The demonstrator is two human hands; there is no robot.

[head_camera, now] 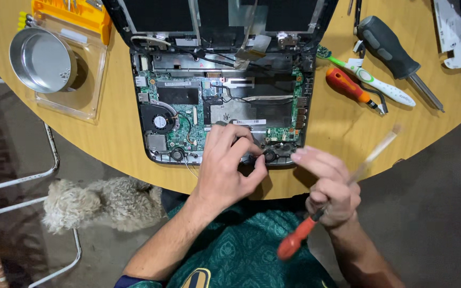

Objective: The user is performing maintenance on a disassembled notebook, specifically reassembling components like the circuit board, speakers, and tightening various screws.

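Observation:
An opened laptop (188,106) lies on the round wooden table (118,133), its green circuit board, fan and cables bare. My left hand (225,165) rests on the near edge of the board, its fingers pinching at a small round part by the front rim. My right hand (329,184) hovers just right of it, off the table's edge, gripping an orange-handled screwdriver (300,237) with the handle toward me and a blurred pale stick pointing up and right. The hand is in motion and blurred.
A metal bowl (42,58) sits on a clear plastic case at the far left. Right of the laptop lie an orange screwdriver (350,88), a white-and-green toothbrush (374,82) and a big grey-handled screwdriver (393,53). A shaggy dog (97,202) lies on the floor beside a chair frame.

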